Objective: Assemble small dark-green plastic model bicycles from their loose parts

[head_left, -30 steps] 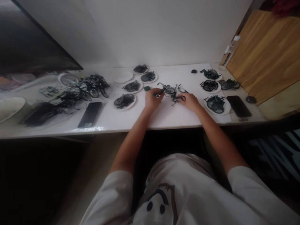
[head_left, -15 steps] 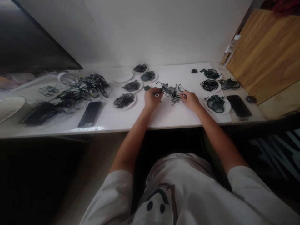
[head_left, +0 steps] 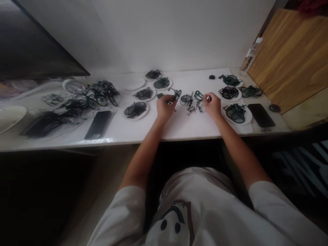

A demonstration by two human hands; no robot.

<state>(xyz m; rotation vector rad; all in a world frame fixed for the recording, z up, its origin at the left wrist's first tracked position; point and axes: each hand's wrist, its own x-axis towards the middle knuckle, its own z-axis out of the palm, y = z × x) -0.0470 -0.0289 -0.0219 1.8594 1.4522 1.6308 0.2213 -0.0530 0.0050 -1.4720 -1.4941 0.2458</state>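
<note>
The left hand [head_left: 166, 106] is closed around a small bicycle frame piece with a wheel [head_left: 176, 93], which sticks up past its fingertips. The right hand [head_left: 212, 104] pinches a dark green piece [head_left: 198, 95] between thumb and fingers, its flat end pointing toward the left hand. On the desk [head_left: 179, 128] between the two hands lie a loose wheel [head_left: 185, 99] and a scatter of small thin parts [head_left: 191, 109]; the separate pieces are too small to tell apart.

Just beyond the left hand is a small green block [head_left: 160, 96]. To that hand's left stand four white plates [head_left: 147, 112] bearing dark bicycle parts [head_left: 135, 108], and farther left a heap of small bicycles [head_left: 101, 93] sits beyond a phone [head_left: 98, 125]. Beside the right hand, to its right, three more plates [head_left: 249, 118] hold similar parts, with another phone [head_left: 261, 115] past the nearest one. A small black block [head_left: 212, 77] lies beyond the right hand, and a clear bottle [head_left: 252, 56] stands farther off to its right.
</note>
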